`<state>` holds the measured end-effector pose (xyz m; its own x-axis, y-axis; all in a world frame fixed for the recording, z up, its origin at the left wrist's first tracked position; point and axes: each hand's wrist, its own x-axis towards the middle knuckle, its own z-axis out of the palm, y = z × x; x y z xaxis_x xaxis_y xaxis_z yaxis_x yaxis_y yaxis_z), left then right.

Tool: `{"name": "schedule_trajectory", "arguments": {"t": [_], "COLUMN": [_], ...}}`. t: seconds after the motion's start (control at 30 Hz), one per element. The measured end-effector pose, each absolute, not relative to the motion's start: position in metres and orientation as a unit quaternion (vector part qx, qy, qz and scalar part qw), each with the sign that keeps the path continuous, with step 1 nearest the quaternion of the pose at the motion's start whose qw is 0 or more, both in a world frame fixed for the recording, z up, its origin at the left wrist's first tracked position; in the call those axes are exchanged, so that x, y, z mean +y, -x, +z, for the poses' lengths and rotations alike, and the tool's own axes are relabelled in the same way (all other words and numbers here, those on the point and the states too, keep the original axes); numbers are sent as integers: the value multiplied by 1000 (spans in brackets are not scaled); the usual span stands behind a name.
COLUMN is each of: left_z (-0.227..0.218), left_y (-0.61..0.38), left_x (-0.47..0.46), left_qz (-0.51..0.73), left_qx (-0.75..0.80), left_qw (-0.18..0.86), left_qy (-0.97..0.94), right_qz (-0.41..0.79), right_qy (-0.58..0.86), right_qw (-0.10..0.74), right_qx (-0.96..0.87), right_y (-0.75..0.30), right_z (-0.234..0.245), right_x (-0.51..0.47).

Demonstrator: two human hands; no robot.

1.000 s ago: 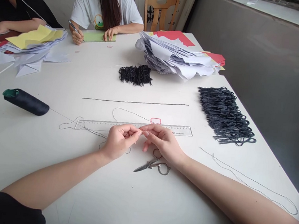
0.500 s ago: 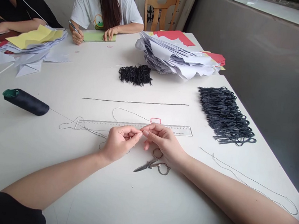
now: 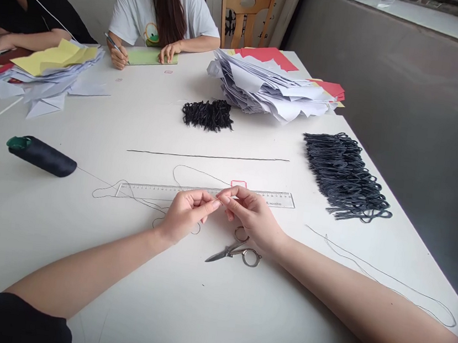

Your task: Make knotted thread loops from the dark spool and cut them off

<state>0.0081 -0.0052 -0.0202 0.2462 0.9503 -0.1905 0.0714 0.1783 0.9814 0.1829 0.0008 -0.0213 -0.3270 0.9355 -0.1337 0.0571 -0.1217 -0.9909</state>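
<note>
My left hand (image 3: 184, 216) and my right hand (image 3: 252, 216) meet fingertip to fingertip over the white table (image 3: 155, 296), both pinched on a thin black thread (image 3: 142, 201). The thread loops across the table and runs left to a black thread spool (image 3: 43, 156) lying on its side. A clear plastic ruler (image 3: 160, 190) lies just beyond my fingers, with a small red-outlined tag (image 3: 238, 184) at its far edge. Small metal scissors (image 3: 236, 251) lie right under my right hand.
A straight black cord (image 3: 208, 155) lies beyond the ruler. Looped black cords are piled at right (image 3: 345, 174) and at centre back (image 3: 207, 114). Paper stacks sit at back right (image 3: 268, 84) and back left (image 3: 44, 74). Two other people sit at the far side; one (image 3: 165, 13) writes.
My fingers have shifted slightly on the thread, the right fingertips curling closer to the left. The hands stay in the same place.
</note>
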Motion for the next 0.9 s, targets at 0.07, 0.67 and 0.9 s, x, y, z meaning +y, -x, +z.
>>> {"name": "schedule_trajectory", "arguments": {"t": [0.07,0.67,0.9], "left_z": [-19,-12,-14], "left_y": [-7,-5,-5], "left_x": [-4,0,0], "left_qz": [372,394,402], "left_qx": [484,457,451], "left_qw": [627,696,686], "left_qy": [-483,-388,-406], "right_qz": [624,382,-39], "right_qy": [417,386,434], "right_qw": [397,669,600], "right_qx": [-529,-508,-671], "right_y": [-185,-243,-253], "right_z": [-18,44,48], "right_x": [4,45,41]}}
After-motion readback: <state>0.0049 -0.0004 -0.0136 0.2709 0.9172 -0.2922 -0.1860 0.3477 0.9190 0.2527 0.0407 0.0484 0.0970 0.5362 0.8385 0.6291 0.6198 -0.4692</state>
